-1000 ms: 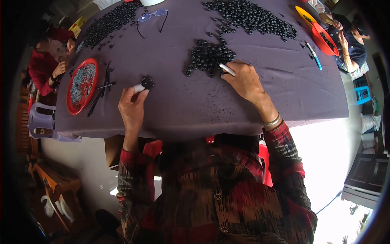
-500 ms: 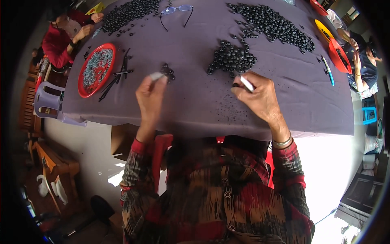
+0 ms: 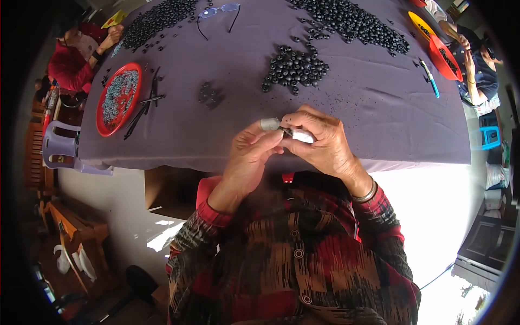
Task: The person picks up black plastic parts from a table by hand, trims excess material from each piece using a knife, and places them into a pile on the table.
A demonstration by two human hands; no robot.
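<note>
I hold both hands together above the near edge of the table (image 3: 379, 130), which is covered in a grey-purple cloth. My left hand (image 3: 250, 157) pinches a small grey cap (image 3: 269, 124) between thumb and fingers; the fingers are closed on it. My right hand (image 3: 324, 145) is clamped on a short white tube (image 3: 301, 136), with a small dark piece (image 3: 287, 131) at the junction between the two hands. The piece is probably a bead, but it is too small to confirm. The fingertips of both hands touch around it.

On the cloth just beyond the hands lies a pile of dark beads (image 3: 295, 67). A smaller cluster (image 3: 209, 94) lies to its left. A larger spread (image 3: 352, 21) runs toward the far right, and another (image 3: 157, 20) toward the far left. Glasses (image 3: 218, 11) lie at the far edge between the two spreads. A red plate (image 3: 118, 99) with blue-grey contents sits at the left, with dark sticks (image 3: 143, 105) just beside it. A blue pen (image 3: 429, 77) lies at the right, near two orange-red dishes (image 3: 445, 57).

Other people sit at the far left and far right corners.
</note>
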